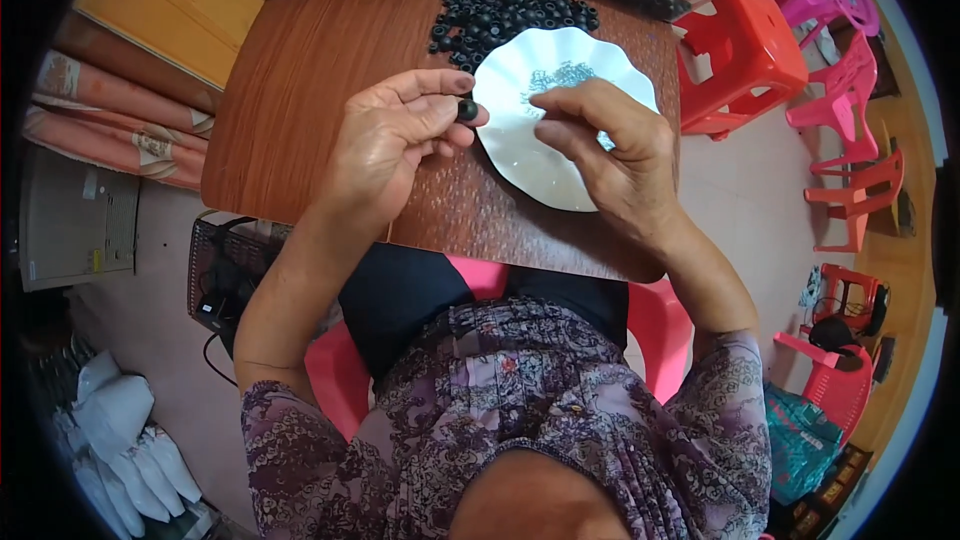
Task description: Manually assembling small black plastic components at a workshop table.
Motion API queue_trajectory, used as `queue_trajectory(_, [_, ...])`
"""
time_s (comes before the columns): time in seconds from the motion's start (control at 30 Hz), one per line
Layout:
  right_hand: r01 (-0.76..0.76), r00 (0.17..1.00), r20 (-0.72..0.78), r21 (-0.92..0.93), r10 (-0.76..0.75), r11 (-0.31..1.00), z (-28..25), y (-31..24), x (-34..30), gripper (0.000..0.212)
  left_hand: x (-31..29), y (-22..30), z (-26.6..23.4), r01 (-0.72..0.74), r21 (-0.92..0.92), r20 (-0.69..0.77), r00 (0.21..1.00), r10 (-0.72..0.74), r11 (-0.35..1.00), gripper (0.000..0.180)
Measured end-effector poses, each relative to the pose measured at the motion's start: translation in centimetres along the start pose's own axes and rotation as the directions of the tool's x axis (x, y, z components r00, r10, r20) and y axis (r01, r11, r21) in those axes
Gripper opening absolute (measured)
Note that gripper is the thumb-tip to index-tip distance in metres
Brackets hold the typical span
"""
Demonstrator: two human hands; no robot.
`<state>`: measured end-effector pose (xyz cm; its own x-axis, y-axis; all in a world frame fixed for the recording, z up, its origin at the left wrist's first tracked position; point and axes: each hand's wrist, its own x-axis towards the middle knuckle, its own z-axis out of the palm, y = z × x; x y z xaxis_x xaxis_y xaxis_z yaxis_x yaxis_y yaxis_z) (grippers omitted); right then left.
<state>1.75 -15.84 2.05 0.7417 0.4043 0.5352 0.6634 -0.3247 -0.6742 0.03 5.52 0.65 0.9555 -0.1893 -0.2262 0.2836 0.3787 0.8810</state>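
One black rounded part (467,111), partly hidden, clamped between thumb and fingers of left hand (385,145), beside white scalloped plate (520,168); facing and long axis indistinct. Right hand (622,145), over plate: grip cannot be told.

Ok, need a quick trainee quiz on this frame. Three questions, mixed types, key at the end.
1. Which hand holds the small black piece?
2. True or false: the fingertips of the right hand are over the white plate.
3. Where do the tiny shiny pieces lie? A) on the red stool; B) on the plate; C) on the floor.

Key: 1. The left hand; 2. True; 3. B.
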Motion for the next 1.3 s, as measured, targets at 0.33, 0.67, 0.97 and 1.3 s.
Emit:
queue_trajectory(0.33, [0.165, 0.981, -0.096, -0.049, -0.169, 0.985, 1.5, 0.7, 0.0, 0.02, -0.5, -1.6, 3.4, -0.188, -0.003, -0.016, 0.982, 0.188, 0.982, 0.024])
queue_trajectory(0.67, [-0.234, 0.972, 0.051, 0.331, 0.23, 0.914, 0.8, 0.7, -0.5, 0.004, -0.1, -2.2, 3.4, -0.076, -0.071, 0.065, 0.995, 0.081, 0.995, 0.024])
queue_trajectory(0.97, [-0.204, 0.976, -0.018, 0.262, 0.216, 0.943, 0.4, 0.7, 0.3, 0.011, 0.1, -2.5, 4.8, -0.158, -0.068, 0.029, 0.987, 0.16, 0.985, 0.027])
queue_trajectory(1.3, [-0.095, 0.965, 0.219, -0.212, 0.142, 0.973, -2.7, 2.9, -0.7, 0.014, 0.2, -2.4, 2.4, -0.155, -0.035, -0.027, 0.988, 0.154, 0.987, 0.024])
